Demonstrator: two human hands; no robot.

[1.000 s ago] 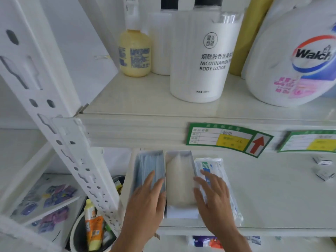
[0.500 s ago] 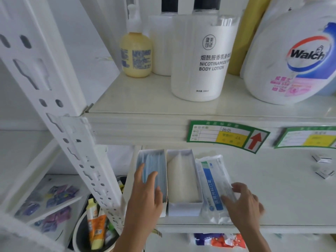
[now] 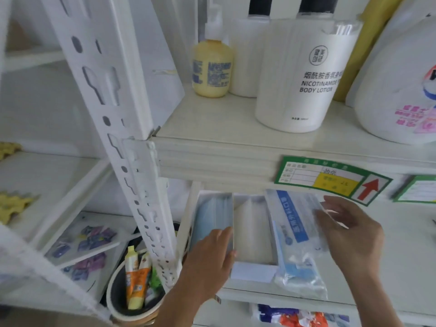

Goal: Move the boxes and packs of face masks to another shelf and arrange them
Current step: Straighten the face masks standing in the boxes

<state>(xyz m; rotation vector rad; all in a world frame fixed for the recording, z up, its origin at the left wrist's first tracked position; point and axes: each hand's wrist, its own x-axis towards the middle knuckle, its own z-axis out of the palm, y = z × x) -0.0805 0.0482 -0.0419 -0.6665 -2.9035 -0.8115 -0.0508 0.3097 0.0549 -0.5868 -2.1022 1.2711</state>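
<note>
Three mask items lie side by side on the lower shelf (image 3: 401,267). An open box of blue masks (image 3: 212,215) is at the left, an open box of white masks (image 3: 252,227) in the middle, and a clear pack of masks (image 3: 292,234) with a blue label at the right. My left hand (image 3: 207,263) rests flat on the near end of the blue mask box, thumb by its right wall. My right hand (image 3: 351,234) pinches the pack's right edge near its far end, and the pack lies slightly slanted.
The upper shelf (image 3: 212,128) carries a yellow bottle (image 3: 212,69), a white body lotion bottle (image 3: 306,74) and a large detergent jug (image 3: 401,90). Green price tags (image 3: 330,180) hang on its front edge. A white upright post (image 3: 132,149) stands left; a bucket of tubes (image 3: 134,286) sits below.
My right hand moved from the pack's near right corner up to its far right edge and took hold of it. My left hand slid slightly back along the blue mask box.
</note>
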